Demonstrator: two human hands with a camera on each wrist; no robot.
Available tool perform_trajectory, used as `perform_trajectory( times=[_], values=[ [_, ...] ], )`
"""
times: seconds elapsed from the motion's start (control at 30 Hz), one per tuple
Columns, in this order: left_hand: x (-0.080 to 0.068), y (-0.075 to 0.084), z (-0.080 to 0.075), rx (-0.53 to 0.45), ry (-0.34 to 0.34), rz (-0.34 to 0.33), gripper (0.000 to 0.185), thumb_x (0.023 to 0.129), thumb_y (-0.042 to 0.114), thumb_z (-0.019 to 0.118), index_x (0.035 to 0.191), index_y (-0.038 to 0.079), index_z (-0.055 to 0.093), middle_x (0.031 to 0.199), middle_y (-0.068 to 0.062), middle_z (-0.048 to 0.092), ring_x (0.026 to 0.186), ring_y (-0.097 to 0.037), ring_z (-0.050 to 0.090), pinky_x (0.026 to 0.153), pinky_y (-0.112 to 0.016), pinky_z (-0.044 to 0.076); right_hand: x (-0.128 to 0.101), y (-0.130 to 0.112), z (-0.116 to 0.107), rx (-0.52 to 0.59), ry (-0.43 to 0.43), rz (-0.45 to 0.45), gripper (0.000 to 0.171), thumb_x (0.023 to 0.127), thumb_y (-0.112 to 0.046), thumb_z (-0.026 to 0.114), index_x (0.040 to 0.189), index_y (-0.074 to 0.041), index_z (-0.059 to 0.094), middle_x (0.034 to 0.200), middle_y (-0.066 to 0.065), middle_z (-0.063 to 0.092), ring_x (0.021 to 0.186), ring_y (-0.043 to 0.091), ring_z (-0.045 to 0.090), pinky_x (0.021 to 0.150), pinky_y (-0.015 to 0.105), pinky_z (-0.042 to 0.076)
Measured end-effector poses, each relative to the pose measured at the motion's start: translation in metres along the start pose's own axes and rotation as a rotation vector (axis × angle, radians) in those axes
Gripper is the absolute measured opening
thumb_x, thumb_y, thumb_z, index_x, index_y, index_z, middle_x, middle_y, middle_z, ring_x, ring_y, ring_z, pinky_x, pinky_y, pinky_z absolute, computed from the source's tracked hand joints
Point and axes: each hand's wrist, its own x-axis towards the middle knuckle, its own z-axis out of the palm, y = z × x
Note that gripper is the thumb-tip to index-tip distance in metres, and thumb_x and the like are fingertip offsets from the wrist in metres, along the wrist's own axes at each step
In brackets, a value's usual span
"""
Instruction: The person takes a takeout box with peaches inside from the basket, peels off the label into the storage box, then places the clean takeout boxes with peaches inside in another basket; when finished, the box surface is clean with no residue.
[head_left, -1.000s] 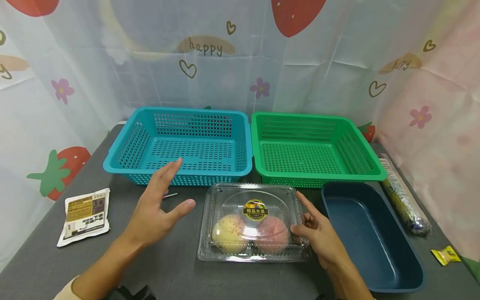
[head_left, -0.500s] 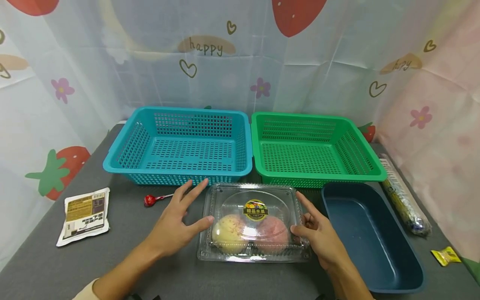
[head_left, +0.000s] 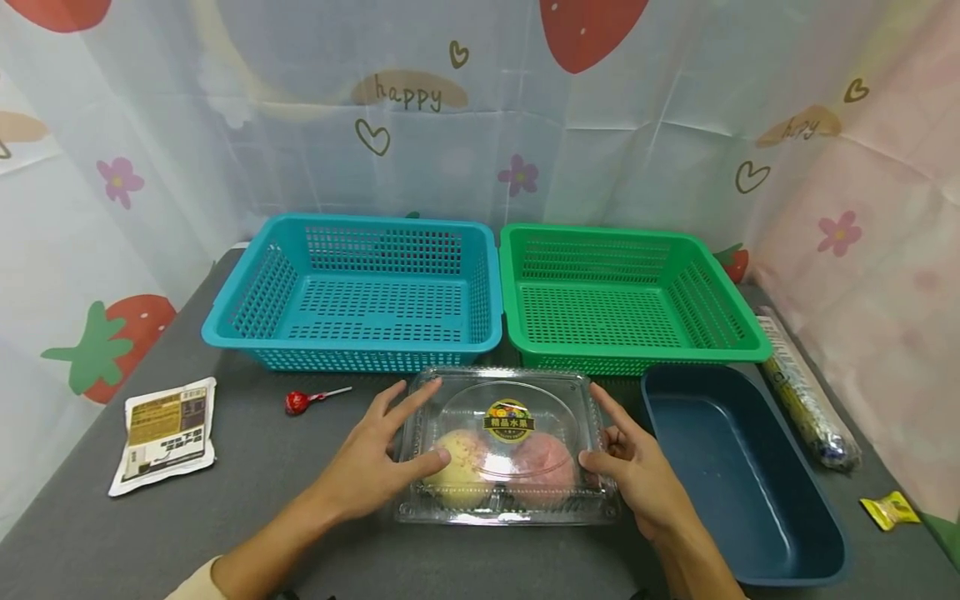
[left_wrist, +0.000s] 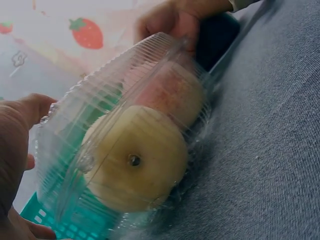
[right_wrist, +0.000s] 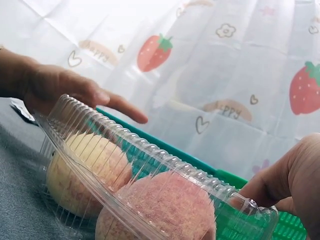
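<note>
A clear plastic clamshell fruit box [head_left: 465, 385] lies on the grey table with its lid down and a black-and-gold label on top. Inside are two round, peach-like fruits, one pale yellow [head_left: 456, 483] and one pink [head_left: 543, 473]. My right hand [head_left: 637, 475] grips the box's right side, thumb on the lid edge and fingers along the wall. On the opposite side, my left hand [head_left: 382, 462] has its fingers spread at the upper left edge and its thumb over the lid. The left wrist view shows the yellow fruit [left_wrist: 137, 160] closest.
Behind stand a blue basket [head_left: 352, 343] and a green basket [head_left: 637, 352]. A dark blue tub [head_left: 750, 492] is right of the box, beyond it a long wrapped packet [head_left: 810, 392] and a yellow candy [head_left: 891, 511]. Leftward lie a red lollipop [head_left: 298, 403] and a white pouch [head_left: 167, 435].
My left hand has moved right and slightly down to the left edge of the fruit box, uncovering the lollipop. My right hand and the box have stayed in place.
</note>
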Motion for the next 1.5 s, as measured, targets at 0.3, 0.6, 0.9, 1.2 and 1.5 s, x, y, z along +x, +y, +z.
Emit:
perform_trajectory(
  times=[0.3,0.6,0.9,1.2,1.5],
  values=[
    [0.001,0.002,0.002,0.028,-0.039,-0.053,0.07,0.081,0.051,0.071,0.145,0.035,0.045,0.142,-0.018,0.036,0.119,-0.043,0.045,0.084,-0.06,0.045,0.0,-0.001,0.001,0.02,-0.003,-0.001,0.08,0.086,0.002,0.064,0.153,-0.022,0.029,0.086,0.012,0.032,0.08,0.023,0.034,0.066,0.031,0.037],
    [0.001,0.002,0.007,-0.06,-0.022,-0.059,0.072,0.078,0.041,0.076,0.143,0.03,0.049,0.093,-0.007,0.043,0.08,-0.021,0.041,0.067,-0.036,0.038,-0.003,-0.017,-0.001,-0.155,0.033,0.08,0.078,0.087,-0.003,0.066,0.153,-0.022,0.029,0.085,0.008,0.03,0.074,0.019,0.033,0.065,0.032,0.033],
    [0.002,0.006,0.006,-0.29,-0.015,-0.121,0.072,0.074,0.025,0.082,0.14,0.025,0.053,0.106,-0.014,0.044,0.091,-0.028,0.044,0.073,-0.038,0.043,0.001,-0.061,-0.009,-0.486,-0.001,-0.051,0.069,0.091,-0.018,0.069,0.151,-0.018,0.035,0.103,0.011,0.035,0.084,0.022,0.036,0.066,0.038,0.034],
    [0.004,0.007,0.003,-0.366,-0.053,-0.151,0.073,0.074,0.019,0.082,0.141,0.023,0.052,0.118,-0.017,0.043,0.101,-0.032,0.042,0.073,-0.038,0.045,0.028,-0.084,-0.008,-0.58,-0.159,-0.234,0.057,0.089,-0.012,0.07,0.142,-0.01,0.048,0.097,0.01,0.045,0.081,0.024,0.042,0.068,0.039,0.037],
    [0.004,0.006,0.0,-0.393,-0.108,-0.142,0.073,0.076,0.016,0.08,0.143,0.02,0.05,0.119,-0.017,0.042,0.099,-0.031,0.039,0.07,-0.037,0.043,0.054,-0.075,0.01,-0.595,-0.336,-0.307,0.053,0.087,-0.008,0.072,0.136,-0.009,0.055,0.096,0.008,0.049,0.08,0.024,0.046,0.067,0.035,0.042]
  ],
)
